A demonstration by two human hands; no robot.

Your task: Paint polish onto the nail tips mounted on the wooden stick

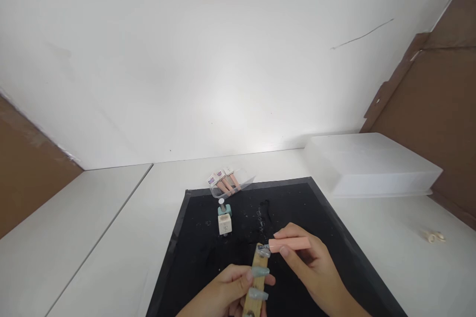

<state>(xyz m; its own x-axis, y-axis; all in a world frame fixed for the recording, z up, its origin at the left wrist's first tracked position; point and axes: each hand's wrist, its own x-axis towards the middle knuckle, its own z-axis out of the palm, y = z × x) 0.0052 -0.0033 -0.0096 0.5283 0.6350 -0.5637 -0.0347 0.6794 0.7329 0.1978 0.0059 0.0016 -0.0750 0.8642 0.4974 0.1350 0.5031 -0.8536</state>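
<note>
My left hand (232, 285) is closed around a narrow wooden strip (259, 260), which it holds up at a slant over a black mat (290, 208). Several false nails sit crosswise on the strip, among them a grey-green false nail (261, 271) and a pale grey false nail (258, 294). Between the fingers of my right hand (314, 265) is a nail polish brush (290, 244) with a pink handle, held nearly level. Its tip meets the grey false nail (264, 252) at the strip's upper end. The lower end of the strip is partly hidden by my left hand.
Beyond my hands, a white block-shaped bottle (225, 224) and a teal bottle (224, 210) stand on the mat. A clear tray (248, 178) with several pink-handled items lies at its far edge. To the right are a white box (375, 163) and small beige rings (434, 236).
</note>
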